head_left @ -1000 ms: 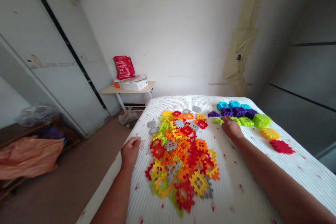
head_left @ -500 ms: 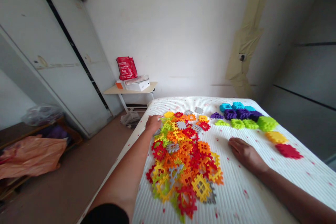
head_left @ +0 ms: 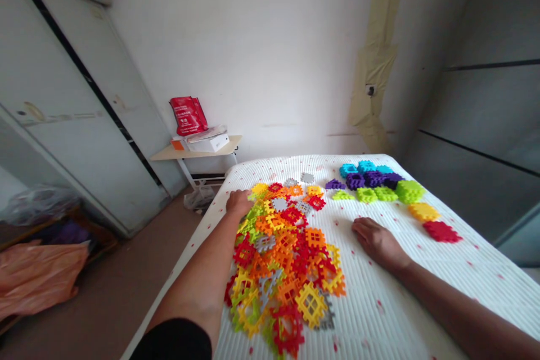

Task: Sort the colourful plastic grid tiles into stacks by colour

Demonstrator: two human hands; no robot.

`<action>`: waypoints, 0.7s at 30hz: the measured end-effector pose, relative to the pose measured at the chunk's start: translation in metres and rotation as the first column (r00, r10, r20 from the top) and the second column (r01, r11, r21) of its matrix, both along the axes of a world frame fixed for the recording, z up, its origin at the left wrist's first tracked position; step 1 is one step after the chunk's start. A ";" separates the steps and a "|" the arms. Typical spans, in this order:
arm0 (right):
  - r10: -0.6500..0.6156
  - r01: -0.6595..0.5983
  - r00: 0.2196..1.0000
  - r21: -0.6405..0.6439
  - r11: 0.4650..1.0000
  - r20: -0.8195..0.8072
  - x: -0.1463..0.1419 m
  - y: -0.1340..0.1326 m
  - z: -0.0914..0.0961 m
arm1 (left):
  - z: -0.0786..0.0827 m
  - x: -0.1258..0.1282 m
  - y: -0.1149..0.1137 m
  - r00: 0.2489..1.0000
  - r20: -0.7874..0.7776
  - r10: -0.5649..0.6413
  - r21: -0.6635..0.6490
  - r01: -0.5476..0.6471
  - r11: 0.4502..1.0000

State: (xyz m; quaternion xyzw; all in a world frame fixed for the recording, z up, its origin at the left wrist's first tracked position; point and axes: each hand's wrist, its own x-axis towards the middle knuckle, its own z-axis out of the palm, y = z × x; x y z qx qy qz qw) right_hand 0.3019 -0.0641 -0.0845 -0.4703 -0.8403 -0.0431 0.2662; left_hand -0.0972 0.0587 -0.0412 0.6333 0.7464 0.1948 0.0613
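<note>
A pile of flat, interlocking plastic tiles (head_left: 291,253) in red, orange, yellow, green and grey lies on a white ribbed bed (head_left: 379,315). My left hand (head_left: 238,203) reaches to the pile's far left edge, fingers curled down on the tiles there; what it holds is hidden. My right hand (head_left: 377,242) rests palm down on the bed right of the pile, fingers stretched out, holding nothing. Sorted stacks sit at the far right: cyan (head_left: 358,169), purple (head_left: 373,179), lime green (head_left: 382,193), yellow (head_left: 423,211) and red (head_left: 441,231).
A small table (head_left: 194,152) with a red bag (head_left: 188,115) and a white box stands past the bed's far left corner. A grey wardrobe (head_left: 63,124) lines the left wall. An orange plastic bag (head_left: 34,275) lies on the floor at left.
My left hand moved from the bed's left edge up to the pile's far left corner. My right hand drew back from the green stacks and now lies flat on the bed.
</note>
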 end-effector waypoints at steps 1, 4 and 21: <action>0.002 -0.002 1.000 0.001 1.000 -0.004 0.000 0.000 0.000 | 0.002 0.000 -0.001 1.000 0.028 0.009 0.019 -0.009 1.000; 0.004 -0.004 1.000 -0.002 1.000 -0.003 0.001 0.001 -0.002 | 0.014 0.002 -0.007 0.989 0.150 0.022 0.087 -0.035 0.996; -0.009 0.009 0.999 -0.017 1.000 0.030 0.002 0.003 -0.004 | 0.014 0.064 -0.138 0.284 0.942 -0.182 0.203 -0.046 0.978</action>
